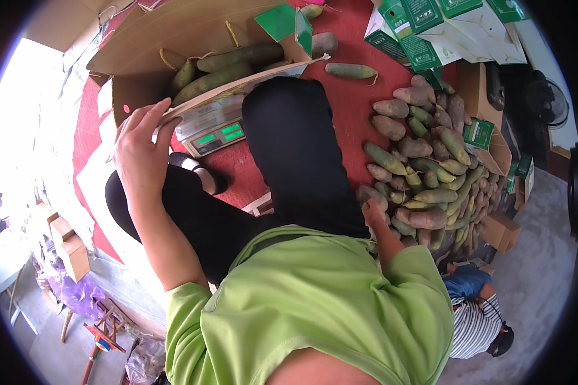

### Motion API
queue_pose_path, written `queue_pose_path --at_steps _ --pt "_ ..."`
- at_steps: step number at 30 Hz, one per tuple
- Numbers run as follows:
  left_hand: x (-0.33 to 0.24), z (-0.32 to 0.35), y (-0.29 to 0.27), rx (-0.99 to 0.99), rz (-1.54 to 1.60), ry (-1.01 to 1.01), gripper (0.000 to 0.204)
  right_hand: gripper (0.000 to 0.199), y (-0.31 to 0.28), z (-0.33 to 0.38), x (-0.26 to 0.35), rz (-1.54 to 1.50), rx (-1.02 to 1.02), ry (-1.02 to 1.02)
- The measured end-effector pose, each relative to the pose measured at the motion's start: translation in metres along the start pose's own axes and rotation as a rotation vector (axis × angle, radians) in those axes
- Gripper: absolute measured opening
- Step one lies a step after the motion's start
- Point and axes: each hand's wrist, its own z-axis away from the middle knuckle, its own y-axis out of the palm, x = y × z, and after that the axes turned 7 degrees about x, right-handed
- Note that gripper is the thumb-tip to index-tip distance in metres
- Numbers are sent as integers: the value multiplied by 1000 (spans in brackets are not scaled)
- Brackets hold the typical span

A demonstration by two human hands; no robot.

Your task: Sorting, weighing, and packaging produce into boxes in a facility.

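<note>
At the upper left, my left hand (141, 131) is closed on the near edge of an open cardboard box (167, 29), its fingers over the rim. Long green radishes (221, 83) lie inside the box, which rests on a scale (217, 138) with lit green displays. On the right my right hand (374, 215) is closed around a dusty reddish radish (370, 196) at the near left edge of a large pile; its fingers are partly hidden. The pile mixes green radishes (385, 158) and reddish-brown ones (422, 218).
A lone green radish (351, 70) lies on the red mat (343, 109) beyond my knee. Green-and-white cartons (424, 29) stand at the far right. Another person in a striped top (476, 327) is at the lower right. A small wooden stool (106, 330) stands at the lower left.
</note>
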Motion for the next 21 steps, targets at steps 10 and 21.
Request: queue_pose_path --at_steps 10,21 --pt "-10 0 -9 141 91 -52 19 29 -137 -18 45 -656 -540 -466" --pt "-9 0 -6 154 80 -12 20 30 -369 157 232 -1227 -904 -1363"
